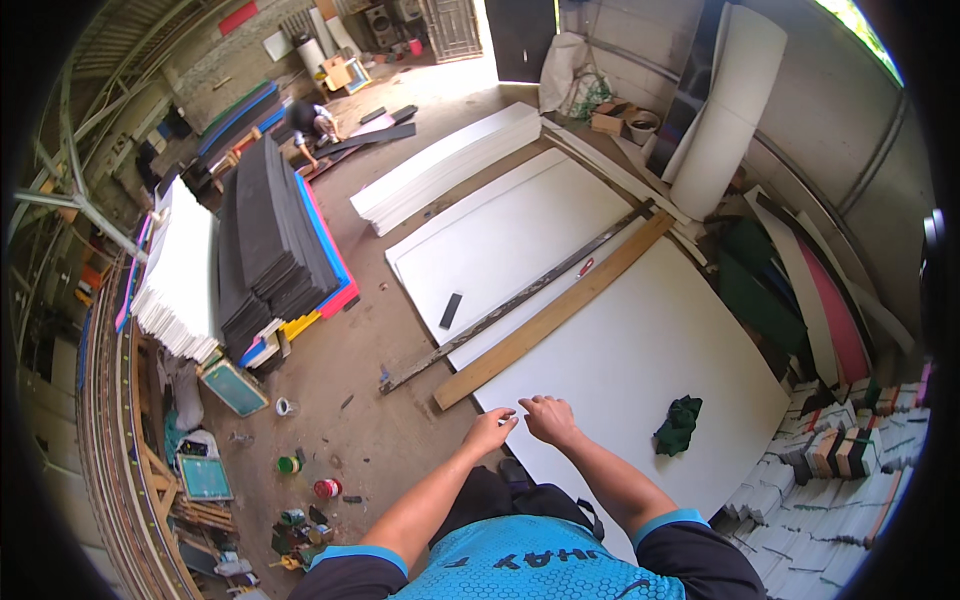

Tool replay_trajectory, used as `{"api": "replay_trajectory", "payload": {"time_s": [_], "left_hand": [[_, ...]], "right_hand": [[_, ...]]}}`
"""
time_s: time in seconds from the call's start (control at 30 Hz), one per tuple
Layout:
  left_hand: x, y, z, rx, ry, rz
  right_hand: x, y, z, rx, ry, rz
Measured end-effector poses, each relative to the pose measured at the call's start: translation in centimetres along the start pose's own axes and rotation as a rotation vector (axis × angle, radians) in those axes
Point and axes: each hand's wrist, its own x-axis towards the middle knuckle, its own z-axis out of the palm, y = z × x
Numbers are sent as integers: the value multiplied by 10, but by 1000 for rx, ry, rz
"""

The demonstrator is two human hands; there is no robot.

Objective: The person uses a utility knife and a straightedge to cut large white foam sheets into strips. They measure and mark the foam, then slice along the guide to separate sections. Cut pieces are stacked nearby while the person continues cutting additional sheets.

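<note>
Close together in front of my body, both hands hover over the near left corner of a large white sheet [640, 330]. The fingers of my left hand [490, 430] are pinched, with a tiny item at their tips that is too small to name. My right hand [549, 418] has its fingers curled in toward the left one; whatever they hold is hidden. Across the sheet lies a long wooden plank [555, 312], and a red-and-white cutter [585, 267] rests beside it. A crumpled dark green cloth [678, 425] lies on the sheet to the right.
A long dark bar [520, 296] runs beyond the plank, with a small black block [450, 310] near it. Stacked white sheets [450, 165] stand farther off; black sheets [270, 240] are piled left. Another person [312, 125] crouches at the back. Bundled strips [830, 480] fill the lower right.
</note>
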Motion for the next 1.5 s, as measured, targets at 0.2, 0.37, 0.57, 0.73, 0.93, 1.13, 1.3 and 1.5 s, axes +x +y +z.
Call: {"api": "replay_trajectory", "payload": {"time_s": [0.2,0.37,0.57,0.73,0.93,1.13,1.3,1.5], "left_hand": [[43,17,17,8,-122,-2],[86,20,28,72,-216,-50],[184,24,55,4,-242,-102],[263,76,51,3,-248,-40],[354,123,41,6,-176,-45],[447,154,62,-46,-84,-165],[539,138,120,-52,73,-224],[642,79,211,118,91,-325]], "right_hand": [[5,43,-8,21,44,66],[31,96,-18,16,-35,132],[82,173,-65,-53,-154,137],[151,231,-126,-74,-159,116],[227,280,-173,-45,-138,60],[311,357,-191,-105,-254,-89],[402,456,-180,-163,-443,-207],[512,615,-86,-342,-506,-302]]}}
